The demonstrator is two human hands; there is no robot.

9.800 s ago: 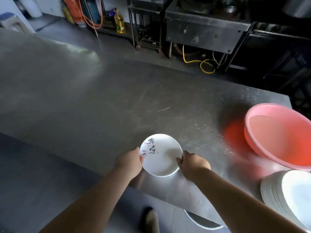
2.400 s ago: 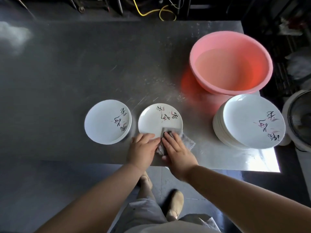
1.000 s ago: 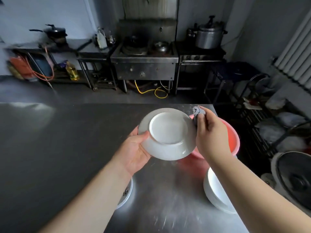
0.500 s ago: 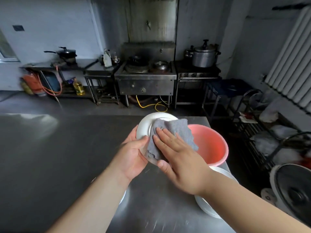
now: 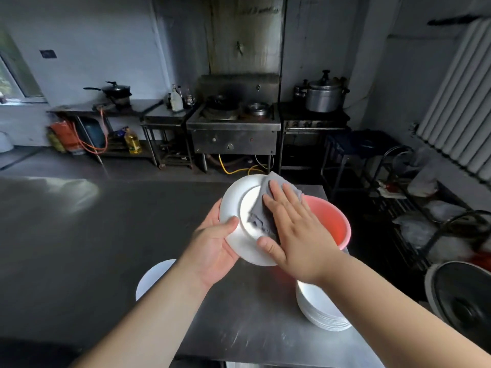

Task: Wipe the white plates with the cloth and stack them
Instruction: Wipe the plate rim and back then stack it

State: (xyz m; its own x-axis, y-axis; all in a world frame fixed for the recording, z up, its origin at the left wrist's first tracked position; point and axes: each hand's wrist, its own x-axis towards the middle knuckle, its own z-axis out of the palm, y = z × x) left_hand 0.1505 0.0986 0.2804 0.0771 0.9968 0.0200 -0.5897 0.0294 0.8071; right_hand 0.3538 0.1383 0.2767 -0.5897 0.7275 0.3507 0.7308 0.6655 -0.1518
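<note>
Grey cloth shifted right since half a second ago, baring more of the round white plate held tilted above the steel table, left hand gripping its rim, flat right hand pressing cloth, pink plastic basin and white plate stack partly hidden.

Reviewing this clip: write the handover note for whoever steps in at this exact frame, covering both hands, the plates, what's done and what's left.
Left hand: grips the lifted white plate by its lower-left rim, underside toward the camera.
Right hand: flat, fingers straight, pressing the grey cloth against the plate's underside.
On the steel table: a tall stack of plates at the right, under the right forearm; a smaller pile at the left, partly hidden by the left arm. The pink basin stands behind the hands.
Done: wiping of this plate's underside is under way.
Left: finish it, set it on a pile, then presumably continue with the plates from the other stack.
</note>
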